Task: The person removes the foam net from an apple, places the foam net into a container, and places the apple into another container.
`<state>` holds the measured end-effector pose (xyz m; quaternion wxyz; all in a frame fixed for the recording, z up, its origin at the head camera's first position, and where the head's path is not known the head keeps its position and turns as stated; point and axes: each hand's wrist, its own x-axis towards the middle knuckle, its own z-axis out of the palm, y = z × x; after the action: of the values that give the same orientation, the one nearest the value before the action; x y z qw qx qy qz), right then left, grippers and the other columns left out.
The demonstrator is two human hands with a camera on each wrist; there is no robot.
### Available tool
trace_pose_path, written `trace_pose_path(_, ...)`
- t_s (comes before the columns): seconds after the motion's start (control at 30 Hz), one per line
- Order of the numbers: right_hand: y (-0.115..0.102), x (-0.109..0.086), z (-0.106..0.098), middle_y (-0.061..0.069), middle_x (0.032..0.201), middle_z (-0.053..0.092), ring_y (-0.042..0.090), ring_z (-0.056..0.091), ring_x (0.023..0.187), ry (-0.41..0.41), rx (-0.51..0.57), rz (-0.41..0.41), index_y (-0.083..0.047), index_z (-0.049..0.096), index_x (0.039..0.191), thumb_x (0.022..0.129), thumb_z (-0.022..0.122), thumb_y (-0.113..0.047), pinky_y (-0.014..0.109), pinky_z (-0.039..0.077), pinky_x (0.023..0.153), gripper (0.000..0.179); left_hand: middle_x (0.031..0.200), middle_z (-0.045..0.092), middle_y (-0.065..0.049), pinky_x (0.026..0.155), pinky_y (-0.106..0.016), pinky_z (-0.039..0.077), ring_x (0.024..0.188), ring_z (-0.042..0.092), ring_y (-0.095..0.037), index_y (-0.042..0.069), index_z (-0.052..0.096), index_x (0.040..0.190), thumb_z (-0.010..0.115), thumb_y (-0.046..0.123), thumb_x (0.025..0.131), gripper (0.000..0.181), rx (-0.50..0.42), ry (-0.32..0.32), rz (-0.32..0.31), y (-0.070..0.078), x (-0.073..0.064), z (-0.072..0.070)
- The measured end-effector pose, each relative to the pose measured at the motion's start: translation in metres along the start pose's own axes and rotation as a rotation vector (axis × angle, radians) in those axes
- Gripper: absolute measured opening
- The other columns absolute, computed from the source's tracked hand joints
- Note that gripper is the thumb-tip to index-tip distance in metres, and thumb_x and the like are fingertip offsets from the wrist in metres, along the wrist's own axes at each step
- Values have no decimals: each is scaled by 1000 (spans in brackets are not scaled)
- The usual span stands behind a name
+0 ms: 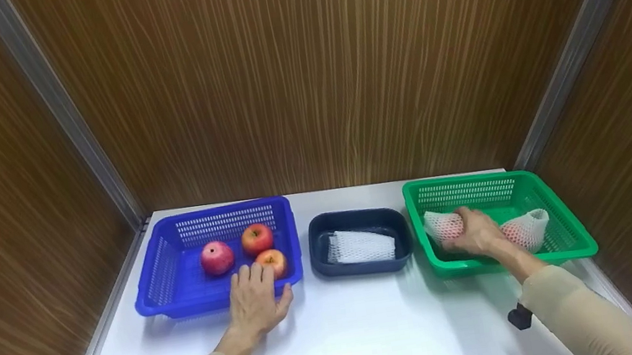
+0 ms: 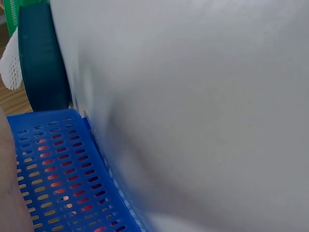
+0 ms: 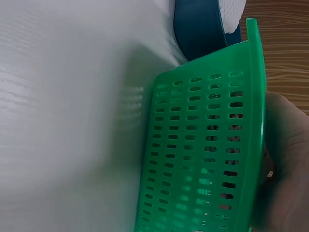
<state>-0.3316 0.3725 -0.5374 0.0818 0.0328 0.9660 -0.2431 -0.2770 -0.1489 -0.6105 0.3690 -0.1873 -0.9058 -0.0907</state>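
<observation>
In the head view, my right hand (image 1: 478, 234) reaches into the green basket (image 1: 507, 261) and grips an apple in a white foam net (image 1: 445, 226) at its left side. Beside that hand lies another netted apple (image 1: 527, 230). Over the front rim of the blue basket (image 1: 197, 305) is my left hand (image 1: 258, 299), its fingers extended and the fingertips by a yellow-red apple (image 1: 272, 263); whether they touch it I cannot tell. Two redder apples, one at the left (image 1: 217, 258) and one behind (image 1: 257, 239), lie in the same basket.
Between the baskets stands a small dark blue tray (image 1: 364, 268) with white foam netting (image 1: 362, 246) in it. All three containers are on a white table (image 1: 339, 330). Wood-grain panels (image 1: 301, 79) enclose the back and both sides.
</observation>
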Motion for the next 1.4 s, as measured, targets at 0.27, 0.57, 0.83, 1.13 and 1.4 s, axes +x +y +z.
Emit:
trace_pose_path(0.27,-5,-5,-9,35,159,49,54,53,143,25,37,6,-3,32,171,92,89,-46,78,44,121,106,94,63,-11,76,-45,42,85,53,-33,11,62,99,71,47,91,38,2,16,5,0,0,1)
trace_pose_path(0.57,-16,-17,-17,34,156,53,52,56,139,79,32,-62,-2,37,168,90,88,-52,74,50,116,107,95,63,-11,76,-45,42,85,53,-33,11,63,99,71,46,91,37,-27,8,-1,-1,1,0)
trace_pose_path(0.83,-33,-27,-20,31,159,54,50,55,142,99,47,-114,-5,39,168,87,89,-59,73,51,116,109,96,64,-11,77,-46,44,86,55,-34,11,63,99,73,45,91,36,-54,-17,-4,-1,2,-4)
trace_pose_path(1.13,-50,-38,-17,27,147,63,45,65,129,171,43,-204,-5,51,159,84,92,-53,66,58,107,99,98,65,-12,79,-46,44,88,56,-34,10,64,101,74,45,92,37,-53,-35,-9,1,3,-4)
trace_pose_path(1.4,-60,-41,-10,24,145,68,40,70,124,170,72,-252,-4,52,158,83,93,-51,61,62,103,97,98,65,-12,79,-45,43,89,55,-33,10,65,101,75,45,92,37,-53,-51,-17,1,2,-6)
